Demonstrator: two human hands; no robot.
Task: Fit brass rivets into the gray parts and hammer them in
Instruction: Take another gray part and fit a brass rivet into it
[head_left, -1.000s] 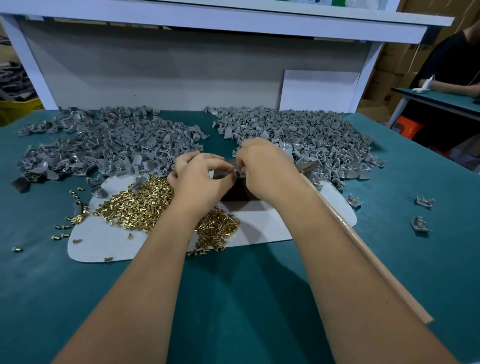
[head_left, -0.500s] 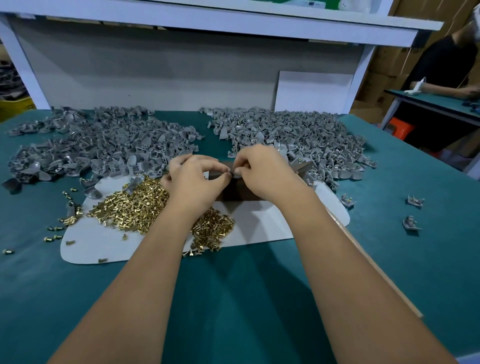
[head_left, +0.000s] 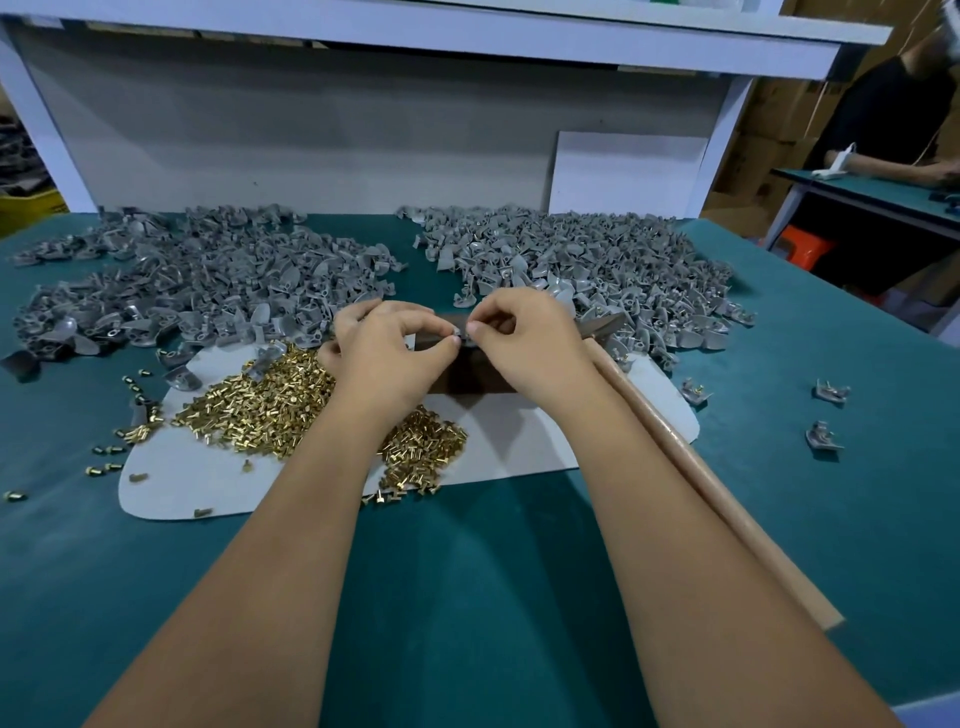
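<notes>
Gray parts lay heaped at the far left of the teal desk, with a few loose brass rivets scattered on the cloth below them. Just right of those, a large pile of brass rivets covered the left half of a white sheet, and a smaller cluster sat near the sheet's front edge.

Over the middle of the sheet the left hand had its fingers curled, thumb and forefinger pinching a small gray part at the tips. The right hand met it from the other side, its own thumb and forefinger closed on the same piece, so both hands were clamped on it together. Whether a rivet was already seated in it could not be told. A dark brown block stood on the sheet directly beneath the hands.

Right of the right forearm a long wooden handle ran diagonally across the desk, its head largely hidden behind the hand. Behind it spread a second heap of gray parts. Farther right, three single parts lay apart on the cloth. At the far right, another person in black stood at a neighbouring desk.
</notes>
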